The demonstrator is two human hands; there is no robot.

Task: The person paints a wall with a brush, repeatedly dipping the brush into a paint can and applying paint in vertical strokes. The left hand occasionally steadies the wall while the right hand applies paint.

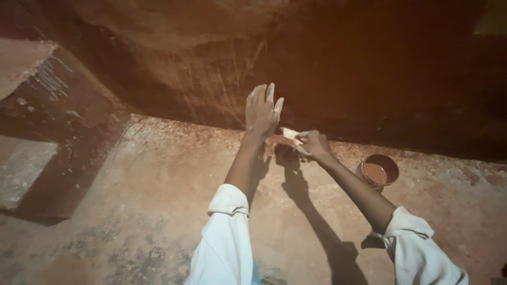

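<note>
Against the brown wall we press our left hand flat, fingers apart. Right hand, fingers clamped on a pale brush low at the wall's base; paint bowl on the floor nearby.

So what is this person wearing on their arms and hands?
Both hands are bare: no gloves, and no rings or watch that the picture shows. The left hand and right hand come out of loose white sleeves pushed up the forearms: the left sleeve bunches in a thick cuff below the elbow, and the right sleeve likewise. The cloth looks creased and plain.
</note>
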